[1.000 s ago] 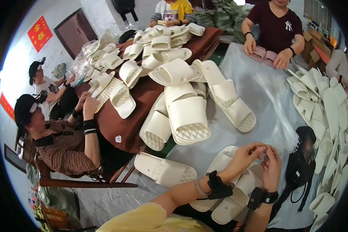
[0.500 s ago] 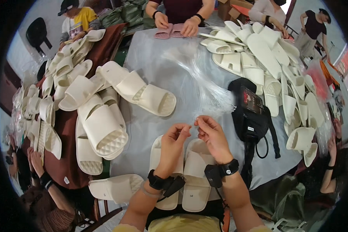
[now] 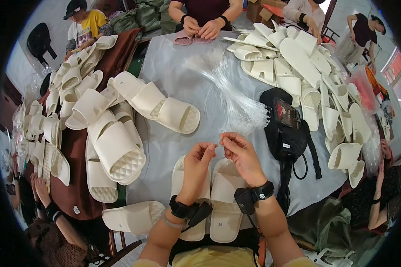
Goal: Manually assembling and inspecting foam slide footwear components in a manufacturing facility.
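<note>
Above a pair of cream slippers, the left slipper (image 3: 194,230) and the right slipper (image 3: 224,222), my hands are raised close together. My left hand (image 3: 198,167) pinches thumb against forefinger, and my right hand (image 3: 241,156) does the same, their tips nearly meeting. Whatever is between the fingertips is too fine to make out. Just beyond them lies a fanned bundle of thin clear plastic strands (image 3: 243,109) on the grey table cover (image 3: 165,53). The slippers lie side by side, toes away from me, partly covered by my hands and wrists.
A black bag (image 3: 286,129) with straps lies to the right. Cream slippers are heaped at the far right (image 3: 300,62) and on the left (image 3: 116,147); a single slipper (image 3: 133,217) sits near left. Across the table, a person handles pink slippers (image 3: 183,38). Other people work around.
My pinched hands stay in nearly the same place above the slippers. The view has shifted slightly. Across the table, the person's hands have come together above the pink slippers.
</note>
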The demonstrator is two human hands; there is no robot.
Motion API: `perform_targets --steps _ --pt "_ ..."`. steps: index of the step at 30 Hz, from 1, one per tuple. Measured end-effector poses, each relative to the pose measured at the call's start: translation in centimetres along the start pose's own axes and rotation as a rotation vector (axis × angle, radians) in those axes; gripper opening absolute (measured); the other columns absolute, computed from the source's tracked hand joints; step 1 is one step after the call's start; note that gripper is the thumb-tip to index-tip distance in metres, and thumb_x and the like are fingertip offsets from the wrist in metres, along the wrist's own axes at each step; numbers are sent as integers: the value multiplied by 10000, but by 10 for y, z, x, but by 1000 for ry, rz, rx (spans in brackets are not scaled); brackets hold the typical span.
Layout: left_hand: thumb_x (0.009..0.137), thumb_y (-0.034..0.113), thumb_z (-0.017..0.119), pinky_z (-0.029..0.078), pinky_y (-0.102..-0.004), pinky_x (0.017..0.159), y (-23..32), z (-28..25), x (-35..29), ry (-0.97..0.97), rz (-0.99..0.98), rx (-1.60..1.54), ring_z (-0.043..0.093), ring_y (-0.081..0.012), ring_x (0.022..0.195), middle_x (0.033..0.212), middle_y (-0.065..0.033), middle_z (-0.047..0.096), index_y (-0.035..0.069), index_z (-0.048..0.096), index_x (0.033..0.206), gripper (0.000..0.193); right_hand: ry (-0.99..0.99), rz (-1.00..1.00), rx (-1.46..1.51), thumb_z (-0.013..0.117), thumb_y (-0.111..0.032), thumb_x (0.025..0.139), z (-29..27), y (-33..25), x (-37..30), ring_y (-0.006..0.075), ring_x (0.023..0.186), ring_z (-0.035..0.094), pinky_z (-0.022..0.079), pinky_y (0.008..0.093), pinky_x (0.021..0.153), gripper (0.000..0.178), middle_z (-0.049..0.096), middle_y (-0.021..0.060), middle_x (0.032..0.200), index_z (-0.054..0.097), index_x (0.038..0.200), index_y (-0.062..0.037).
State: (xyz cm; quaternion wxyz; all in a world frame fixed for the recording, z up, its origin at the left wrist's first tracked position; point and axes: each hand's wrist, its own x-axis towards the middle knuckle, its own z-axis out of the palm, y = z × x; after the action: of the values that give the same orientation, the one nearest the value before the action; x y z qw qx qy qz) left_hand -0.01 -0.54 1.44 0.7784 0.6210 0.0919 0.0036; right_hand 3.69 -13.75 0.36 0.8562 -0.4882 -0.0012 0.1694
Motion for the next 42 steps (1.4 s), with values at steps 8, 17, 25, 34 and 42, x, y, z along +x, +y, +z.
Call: perform_targets --steps 8,17,25,34,42 --pt "856 235 545 292 -166 529 -8 -1 2 23 40 -10 367 -11 601 728 55 499 62 568 901 180 -4 6 -125 531 -160 863 1 1 -3 63 712 471 399 194 654 257 554 -11 862 558 1079 -24" --pt "859 227 539 284 -165 509 -4 -1 1 32 39 10 353 -11 577 711 55 485 54 557 902 179 -5 1 -44 535 -162 863 0 2 -1 98 768 524 434 231 702 230 551 19 886 532 1041 -16" --pt "858 214 544 274 -163 499 -7 -2 2 23 19 -4 345 -7 563 690 65 469 65 561 871 151 17 -27 -45 549 -152 853 1 2 -1 114 789 552 436 239 709 212 589 47 933 532 1022 -25" --pt "845 224 555 273 -165 504 -1 0 2 12 6 -8 341 -10 569 677 74 445 66 560 861 158 12 -60 -132 550 -156 856 3 -2 -1 90 779 526 419 216 698 177 568 18 898 552 983 -33" --pt "850 188 549 326 -181 579 -8 -3 0 16 29 14 398 -31 650 750 44 504 26 569 882 166 11 -74 -172 558 -165 849 1 3 -5 95 783 532 427 222 700 207 569 14 885 554 993 -17"
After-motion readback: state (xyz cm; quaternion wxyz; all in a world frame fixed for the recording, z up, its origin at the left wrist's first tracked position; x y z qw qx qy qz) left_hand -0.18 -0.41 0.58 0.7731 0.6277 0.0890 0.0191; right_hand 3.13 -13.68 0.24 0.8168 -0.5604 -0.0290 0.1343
